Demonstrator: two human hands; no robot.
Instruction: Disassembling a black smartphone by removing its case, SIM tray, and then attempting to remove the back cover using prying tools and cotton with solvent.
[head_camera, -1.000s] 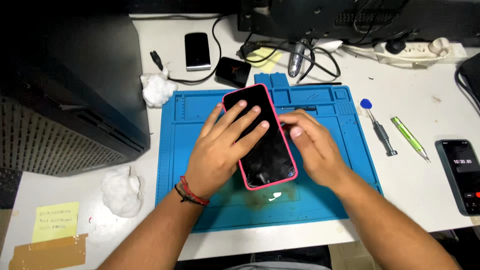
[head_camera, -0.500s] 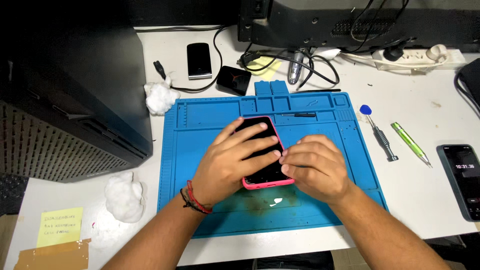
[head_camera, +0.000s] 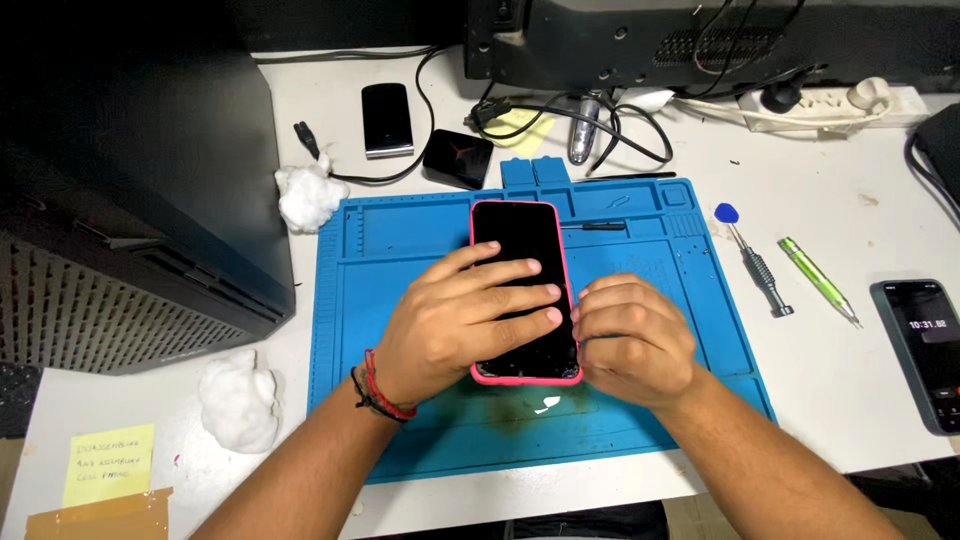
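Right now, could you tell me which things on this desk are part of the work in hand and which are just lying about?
In use: pink-cased phone, left hand, right hand, blue mat.

Lying about: screwdriver, green pen tool, cotton wads, timer phone, sticky note.
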